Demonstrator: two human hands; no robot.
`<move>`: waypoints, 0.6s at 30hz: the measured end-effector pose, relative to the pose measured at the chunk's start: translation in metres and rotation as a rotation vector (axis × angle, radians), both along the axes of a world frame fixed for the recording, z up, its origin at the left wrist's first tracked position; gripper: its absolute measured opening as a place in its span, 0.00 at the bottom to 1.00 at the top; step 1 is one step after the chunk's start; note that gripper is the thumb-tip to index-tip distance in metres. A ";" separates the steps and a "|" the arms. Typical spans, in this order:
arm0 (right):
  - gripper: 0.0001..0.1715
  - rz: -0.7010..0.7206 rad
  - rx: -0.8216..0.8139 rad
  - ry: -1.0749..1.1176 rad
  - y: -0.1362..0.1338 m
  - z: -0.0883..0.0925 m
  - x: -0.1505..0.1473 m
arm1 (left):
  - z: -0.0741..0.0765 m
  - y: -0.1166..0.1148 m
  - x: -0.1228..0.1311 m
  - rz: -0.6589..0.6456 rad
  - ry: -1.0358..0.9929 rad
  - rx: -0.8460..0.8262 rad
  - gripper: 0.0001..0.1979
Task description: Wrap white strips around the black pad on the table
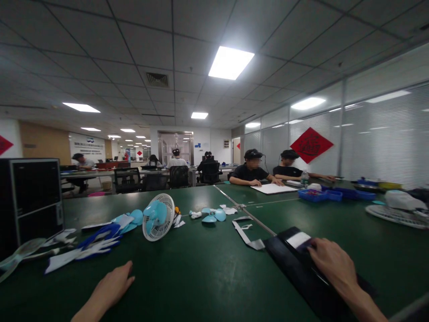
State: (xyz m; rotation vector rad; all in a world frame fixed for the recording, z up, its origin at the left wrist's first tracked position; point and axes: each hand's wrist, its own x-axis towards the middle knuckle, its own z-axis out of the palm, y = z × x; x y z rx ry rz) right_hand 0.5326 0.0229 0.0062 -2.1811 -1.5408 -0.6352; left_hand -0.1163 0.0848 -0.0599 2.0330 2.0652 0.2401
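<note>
My left hand (115, 286) is over the near left of the green table (201, 264), with its thumb and fingers apart and nothing in it. On the right, my right hand (335, 266) has its fingers bent down on a black flat sheet-like thing (284, 250) with a shiny surface. Its fingertips close at a dark edge beside a white patch (298, 240). Beyond my left hand stands a small fan head (158, 218) with light blue blades and a white grille. White and blue gloves (90, 248) lie to its left.
Loose light blue fan blades (214, 215) and a white bracket-like strip (246, 235) lie mid-table. A black computer case (36, 201) stands left. Blue trays (313, 195), a water bottle (304, 179) and a white fan part (400, 205) are right. Two people sit across the table.
</note>
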 end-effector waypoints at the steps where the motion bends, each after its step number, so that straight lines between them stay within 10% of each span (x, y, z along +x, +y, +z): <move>1: 0.17 0.010 0.033 -0.003 -0.002 0.002 0.004 | -0.001 0.001 0.000 0.007 0.000 0.013 0.20; 7: 0.19 0.288 0.127 0.188 -0.004 0.019 -0.020 | -0.003 0.002 0.002 0.011 -0.029 0.049 0.18; 18: 0.13 0.976 -0.307 0.279 0.025 0.012 -0.215 | 0.012 -0.008 0.017 -0.020 0.000 0.089 0.11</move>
